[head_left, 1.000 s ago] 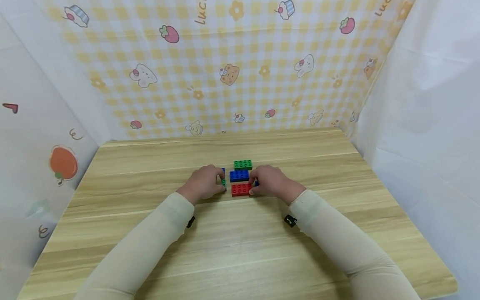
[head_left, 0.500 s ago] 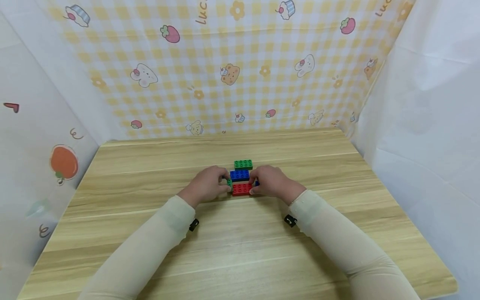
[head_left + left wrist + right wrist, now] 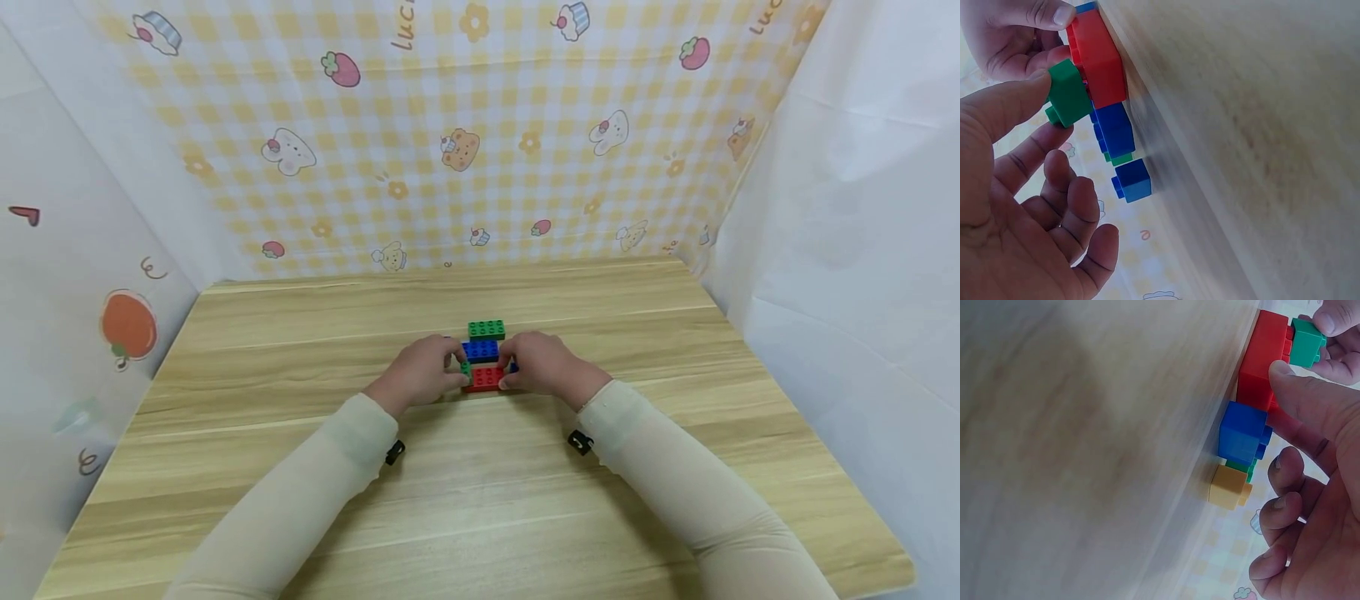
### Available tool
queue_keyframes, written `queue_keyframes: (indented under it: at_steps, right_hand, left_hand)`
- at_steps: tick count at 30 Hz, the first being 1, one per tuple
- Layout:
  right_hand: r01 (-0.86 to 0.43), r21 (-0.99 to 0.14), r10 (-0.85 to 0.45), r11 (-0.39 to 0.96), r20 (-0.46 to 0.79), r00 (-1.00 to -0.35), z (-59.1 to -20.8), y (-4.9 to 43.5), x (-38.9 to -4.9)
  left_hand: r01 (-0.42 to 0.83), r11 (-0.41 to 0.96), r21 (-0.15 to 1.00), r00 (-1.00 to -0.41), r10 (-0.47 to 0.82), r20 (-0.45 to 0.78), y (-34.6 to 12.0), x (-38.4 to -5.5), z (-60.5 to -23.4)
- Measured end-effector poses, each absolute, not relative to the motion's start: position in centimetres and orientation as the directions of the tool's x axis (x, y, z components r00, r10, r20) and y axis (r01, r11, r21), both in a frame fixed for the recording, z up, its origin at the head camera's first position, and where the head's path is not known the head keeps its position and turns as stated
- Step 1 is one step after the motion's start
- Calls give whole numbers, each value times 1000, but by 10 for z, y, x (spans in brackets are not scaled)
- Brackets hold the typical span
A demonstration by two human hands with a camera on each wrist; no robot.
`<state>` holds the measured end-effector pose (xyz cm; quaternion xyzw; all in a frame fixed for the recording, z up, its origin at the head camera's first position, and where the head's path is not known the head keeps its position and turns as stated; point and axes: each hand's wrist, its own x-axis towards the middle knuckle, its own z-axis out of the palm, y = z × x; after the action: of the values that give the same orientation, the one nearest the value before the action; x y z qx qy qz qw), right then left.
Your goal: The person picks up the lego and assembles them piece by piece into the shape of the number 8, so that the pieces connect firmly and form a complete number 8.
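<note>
A small green building brick [image 3: 1070, 94] is pinched between the thumb and forefinger of my left hand [image 3: 427, 369]. It sits over the left end of a long red brick [image 3: 486, 379], at its studs; whether it is pressed fully down I cannot tell. My right hand [image 3: 537, 363] grips the red brick's right end between thumb and forefinger. Behind the red brick lies a long blue brick [image 3: 482, 350], and behind that a long green brick [image 3: 486, 329]. The other fingers of both hands are loosely curled.
A small blue brick [image 3: 1133, 180] stands near my left fingers, and a small yellow one [image 3: 1229, 486] near my right fingers. Some blue shows beside the right hand. The wooden table [image 3: 480, 500] meets a checked cloth [image 3: 480, 167] at the back.
My left hand has moved rightward with the small green brick, from beside the red brick to over its left end. The right hand has stayed on the red brick.
</note>
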<state>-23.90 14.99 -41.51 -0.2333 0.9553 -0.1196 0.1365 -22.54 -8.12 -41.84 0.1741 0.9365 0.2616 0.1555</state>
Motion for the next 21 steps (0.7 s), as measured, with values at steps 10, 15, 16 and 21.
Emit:
queue_keyframes:
  at_steps: [10,15,16,21]
  right_hand:
    - [-412,-306,-479,858,-191,-856,-417,151,-238]
    - [-415,-308,-483,856,-190,-855,-419,152,-240]
    - [-415,-311,-483,855,-190,-854,-419,152,-240]
    - [-405,-316,-477,858,-193,-858,-418,151,-240]
  left_hand:
    - [224,790,571,-895,398,-199,-78,-224,-417]
    - [205,784,585,-898,389,-206,-75,-223,-418]
    - [202,785,586,-898,387,-208,-75,-224,-418]
    - [187,785,591,-900,377,-217,-75,-224,-419]
